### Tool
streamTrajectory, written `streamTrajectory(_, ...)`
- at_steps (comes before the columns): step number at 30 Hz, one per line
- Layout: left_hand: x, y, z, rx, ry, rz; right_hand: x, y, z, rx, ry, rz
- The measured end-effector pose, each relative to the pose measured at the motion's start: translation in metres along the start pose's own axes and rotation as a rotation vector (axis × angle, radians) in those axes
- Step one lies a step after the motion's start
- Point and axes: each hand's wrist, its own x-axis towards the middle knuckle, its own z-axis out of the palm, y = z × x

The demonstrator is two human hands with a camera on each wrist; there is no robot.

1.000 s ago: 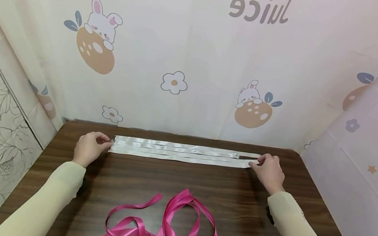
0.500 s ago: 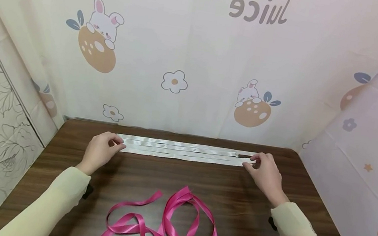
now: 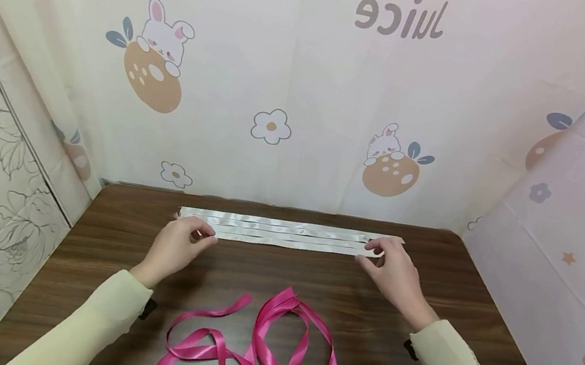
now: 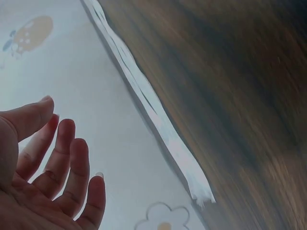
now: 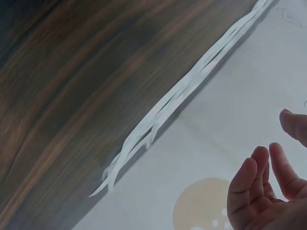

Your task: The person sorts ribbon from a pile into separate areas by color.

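Observation:
Several white satin ribbon strips (image 3: 275,225) lie side by side near the table's back edge in the head view, their left ends frayed. At the right end one strip stops shorter than those beside it. My left hand (image 3: 176,248) overlaps the left part of the strips, thumb and fingers loosely bent with a gap between them. Over the right part is my right hand (image 3: 393,273), its fingers relaxed. Both wrist views show nothing between the fingers, and the ribbon strips (image 4: 144,91) apart from the hands.
A long pink ribbon (image 3: 265,316) lies in loose loops on the brown wooden table (image 3: 362,323), nearer the front. Behind the table hangs a pale curtain (image 3: 317,86) with rabbit and flower prints. Side panels border the table left and right.
Both hands have left the ends of the white ribbon strips and moved inward toward each other. The strips' frayed left ends and the right tip show again. The pink ribbon stays put.

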Motion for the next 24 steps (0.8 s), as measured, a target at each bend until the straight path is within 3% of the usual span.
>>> streamTrajectory(11,-0.013,0.027,0.03,-0.008,-0.104,0.055,-0.011,-0.02,0.021,0.03,-0.04,-0.097)
streamTrajectory(17,-0.019,0.037,0.042,-0.004,-0.168,0.056,-0.018,-0.029,0.036,0.08,-0.106,-0.121)
streamTrajectory(24,-0.025,0.044,0.052,-0.014,-0.193,0.103,-0.023,-0.042,0.05,0.086,-0.2,-0.158)
